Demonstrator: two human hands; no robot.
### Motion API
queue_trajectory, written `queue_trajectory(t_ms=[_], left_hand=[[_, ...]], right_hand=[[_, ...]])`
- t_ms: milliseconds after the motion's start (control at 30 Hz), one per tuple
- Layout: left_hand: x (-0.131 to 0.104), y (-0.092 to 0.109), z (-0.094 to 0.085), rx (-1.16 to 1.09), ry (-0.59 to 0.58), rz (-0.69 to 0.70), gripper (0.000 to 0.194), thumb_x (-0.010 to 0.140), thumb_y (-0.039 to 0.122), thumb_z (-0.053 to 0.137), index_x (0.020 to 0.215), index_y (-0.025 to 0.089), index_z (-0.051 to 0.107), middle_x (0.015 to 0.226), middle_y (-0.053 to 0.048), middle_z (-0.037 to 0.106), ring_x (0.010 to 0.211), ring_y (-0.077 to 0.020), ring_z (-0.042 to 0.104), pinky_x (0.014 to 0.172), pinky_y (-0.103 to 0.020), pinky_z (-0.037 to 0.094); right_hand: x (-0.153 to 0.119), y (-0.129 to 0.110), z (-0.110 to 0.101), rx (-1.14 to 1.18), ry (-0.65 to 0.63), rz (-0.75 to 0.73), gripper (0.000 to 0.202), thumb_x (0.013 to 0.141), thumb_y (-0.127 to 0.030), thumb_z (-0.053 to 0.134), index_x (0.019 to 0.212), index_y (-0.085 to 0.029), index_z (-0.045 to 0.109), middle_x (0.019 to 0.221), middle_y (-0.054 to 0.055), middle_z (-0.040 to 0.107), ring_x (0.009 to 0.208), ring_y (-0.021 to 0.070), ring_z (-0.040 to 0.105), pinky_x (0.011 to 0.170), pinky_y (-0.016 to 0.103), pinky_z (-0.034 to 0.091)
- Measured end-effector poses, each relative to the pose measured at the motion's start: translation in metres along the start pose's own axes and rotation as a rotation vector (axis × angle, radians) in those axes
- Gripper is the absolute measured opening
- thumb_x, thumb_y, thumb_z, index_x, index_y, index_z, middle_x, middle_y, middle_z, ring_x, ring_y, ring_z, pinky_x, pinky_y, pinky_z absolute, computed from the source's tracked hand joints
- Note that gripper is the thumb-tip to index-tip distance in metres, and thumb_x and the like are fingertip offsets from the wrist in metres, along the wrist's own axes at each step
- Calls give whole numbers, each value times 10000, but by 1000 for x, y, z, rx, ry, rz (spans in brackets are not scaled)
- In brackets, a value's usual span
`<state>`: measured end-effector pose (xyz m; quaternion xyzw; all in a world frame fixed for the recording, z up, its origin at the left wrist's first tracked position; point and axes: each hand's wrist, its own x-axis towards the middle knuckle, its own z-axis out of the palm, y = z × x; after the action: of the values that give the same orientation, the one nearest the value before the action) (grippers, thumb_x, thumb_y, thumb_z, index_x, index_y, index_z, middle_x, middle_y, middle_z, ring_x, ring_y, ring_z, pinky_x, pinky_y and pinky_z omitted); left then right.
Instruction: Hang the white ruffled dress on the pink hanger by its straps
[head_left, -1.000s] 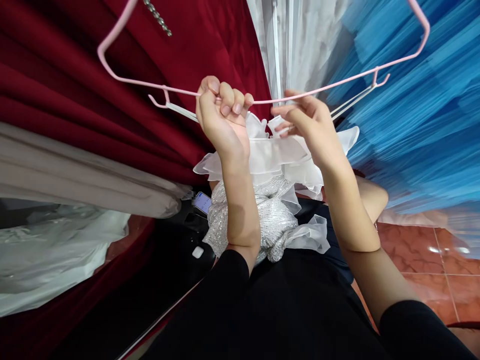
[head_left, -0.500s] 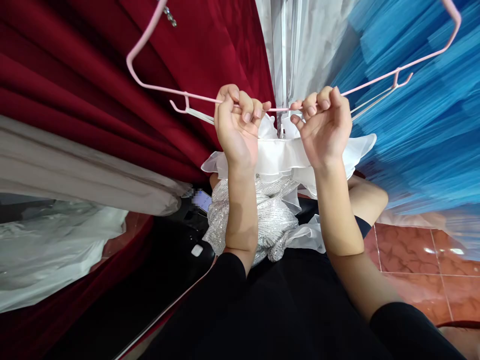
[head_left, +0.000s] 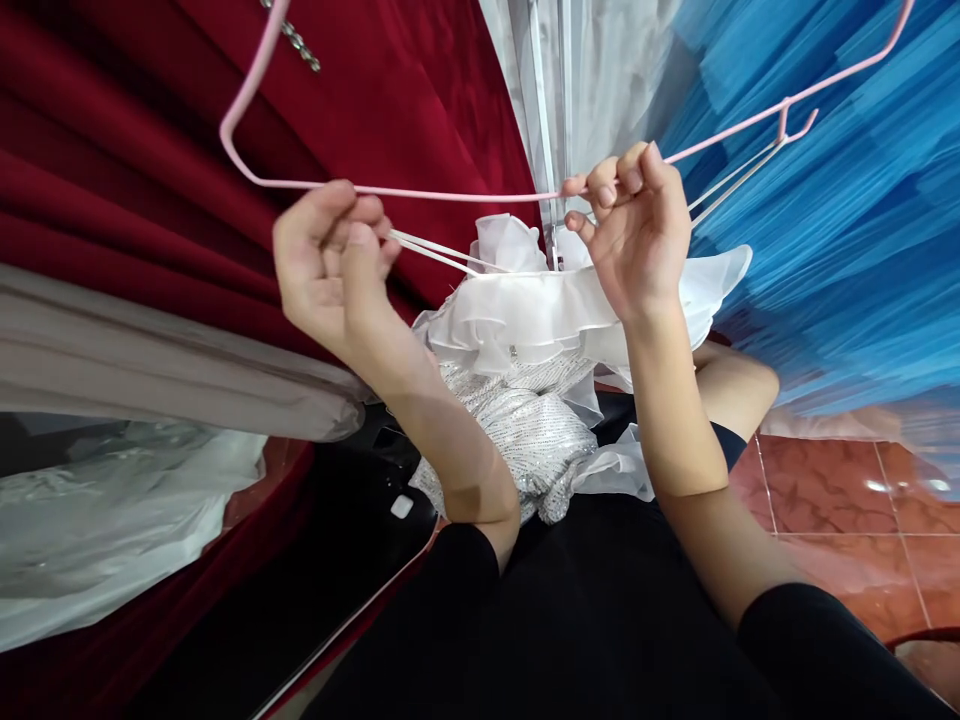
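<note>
A pink hanger (head_left: 465, 196) spans the top of the view, its bar running between my two hands. My left hand (head_left: 334, 255) is closed at the bar's left part, with the white strap loops (head_left: 435, 252) stretched from its fingers down to the dress. My right hand (head_left: 637, 225) has its fingers curled round the hanger's bar. On the right, another pale strap (head_left: 739, 190) hangs on the hanger's small hook. Below lies the dress, with a white ruffled top (head_left: 540, 310) and a silvery sequined body (head_left: 532, 440), across my lap. The hanger's left small hook is hidden behind my left hand.
Dark red cloth (head_left: 390, 90) hangs at the left, and blue tulle (head_left: 832, 240) at the right. A black surface (head_left: 330, 560) with a small white case (head_left: 401, 507) is at the lower left. Red floor tiles (head_left: 832, 490) show at the lower right.
My left hand has moved left along the hanger, and the left strap now runs from its fingers instead of from the hook. The hanger has shifted slightly left and up. My right hand keeps its grip.
</note>
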<state>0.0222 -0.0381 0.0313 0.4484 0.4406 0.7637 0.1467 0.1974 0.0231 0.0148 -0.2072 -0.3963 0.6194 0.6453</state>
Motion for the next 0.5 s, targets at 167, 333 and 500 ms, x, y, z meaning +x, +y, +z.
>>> queue_trajectory(t_ms=[167,333,500], left_hand=[[6,-35,8,90,-152,-9,237,835,159,618,1056,243,614,1141,-35,609,1072,-201,578,1032,-429,427],[-11,-62,17,11,-228,-149,299,881,343,618,1116,308,435,1185,-50,570,1237,-236,509,1047,-469,396],[-2,-54,11,11,-120,-167,370,870,392,632,1144,298,403,1240,-55,534,1330,-249,439,1060,-474,397]], right_hand=[[-6,3,9,79,-51,-22,280,875,-399,498,695,-242,352,723,-12,334,920,166,604,678,266,470],[-8,5,13,40,-30,-46,327,930,-478,455,732,-232,372,745,-18,334,936,143,599,690,240,455],[-5,5,7,2,-71,-54,229,923,-368,429,734,-243,393,746,-8,348,962,161,607,696,266,465]])
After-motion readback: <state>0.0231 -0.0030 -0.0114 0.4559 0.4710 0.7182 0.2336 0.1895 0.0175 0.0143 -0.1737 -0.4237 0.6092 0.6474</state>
